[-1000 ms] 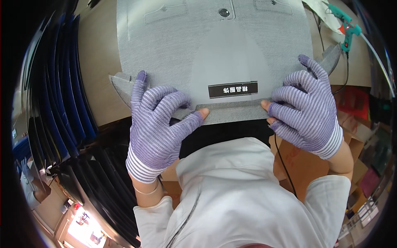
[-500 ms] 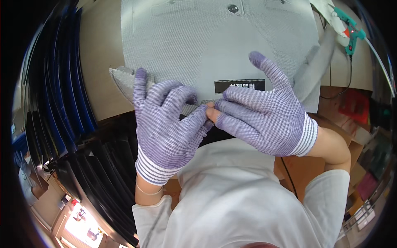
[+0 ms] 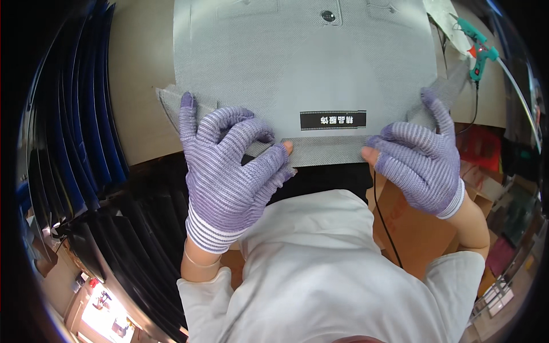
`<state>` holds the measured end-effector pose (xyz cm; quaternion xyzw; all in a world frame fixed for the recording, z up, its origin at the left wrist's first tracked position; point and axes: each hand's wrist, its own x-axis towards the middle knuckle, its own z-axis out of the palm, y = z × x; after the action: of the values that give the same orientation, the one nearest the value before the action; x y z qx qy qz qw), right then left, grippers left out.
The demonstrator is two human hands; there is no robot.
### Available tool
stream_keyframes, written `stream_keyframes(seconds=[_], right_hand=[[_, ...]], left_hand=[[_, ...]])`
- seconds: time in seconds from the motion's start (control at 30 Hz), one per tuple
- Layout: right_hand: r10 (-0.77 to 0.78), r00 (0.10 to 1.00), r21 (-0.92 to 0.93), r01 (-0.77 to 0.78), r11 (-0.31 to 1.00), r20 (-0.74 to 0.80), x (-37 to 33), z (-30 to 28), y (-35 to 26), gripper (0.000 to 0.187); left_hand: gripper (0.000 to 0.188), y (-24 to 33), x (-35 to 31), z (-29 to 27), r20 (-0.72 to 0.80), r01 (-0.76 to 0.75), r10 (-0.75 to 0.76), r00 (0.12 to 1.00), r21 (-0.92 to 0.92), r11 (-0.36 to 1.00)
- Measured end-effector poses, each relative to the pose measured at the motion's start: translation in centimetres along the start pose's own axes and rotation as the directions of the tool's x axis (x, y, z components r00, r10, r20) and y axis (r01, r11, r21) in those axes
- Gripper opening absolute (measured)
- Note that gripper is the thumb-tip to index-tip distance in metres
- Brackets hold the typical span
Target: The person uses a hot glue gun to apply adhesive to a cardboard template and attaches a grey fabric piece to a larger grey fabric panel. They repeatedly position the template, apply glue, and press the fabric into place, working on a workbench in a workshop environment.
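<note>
A grey woven-textured garment bag (image 3: 240, 68) lies spread in front of me, printed with a button and pocket outlines. Near its close edge is a black label strip (image 3: 333, 120) with pale lettering. Below that label runs a narrow flap (image 3: 327, 152) of the same grey material. My left hand (image 3: 226, 166), in a purple striped glove with a bare thumb tip, pinches the flap's left part. At the flap's right part, my right hand (image 3: 423, 163), gloved alike, pinches the edge between thumb and fingers. Both side corners of the bag stick out in loose grey folds.
A teal glue gun (image 3: 482, 55) with a black cord rests at the table's far right, beside a white sheet. Stacked dark blue folders or panels (image 3: 74, 108) stand at the left, black ones (image 3: 143, 251) below them. A cardboard box (image 3: 414, 228) sits low at right.
My right hand has moved right along the near edge, away from my left hand, uncovering the label and flap. My left hand stays almost in place. The bag has shifted slightly.
</note>
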<state>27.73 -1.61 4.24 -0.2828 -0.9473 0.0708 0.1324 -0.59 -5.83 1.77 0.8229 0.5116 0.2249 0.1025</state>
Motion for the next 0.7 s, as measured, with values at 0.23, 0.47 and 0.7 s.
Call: stream_keyframes(seconds=[0.23,0.47,0.7], right_hand=[[-0.134,0.970,0.257,0.184,0.949,-0.200,4.0,3.7,-1.6,0.010],[-0.075,0.970,0.180,0.118,0.977,-0.230,0.5,3.4,1.0,0.022],[-0.049,0.962,0.300,0.131,0.945,-0.268,2.3,4.8,-1.5,0.017]], left_hand=[[0.020,1.4,1.5,-0.8,0.051,-0.045,0.041,0.998,0.090,0.995],[0.007,2.3,2.0,0.1,-0.096,-0.102,0.117,0.988,0.152,0.983],[0.023,0.7,0.3,1.1,-0.036,-0.055,0.065,0.997,0.215,0.975]])
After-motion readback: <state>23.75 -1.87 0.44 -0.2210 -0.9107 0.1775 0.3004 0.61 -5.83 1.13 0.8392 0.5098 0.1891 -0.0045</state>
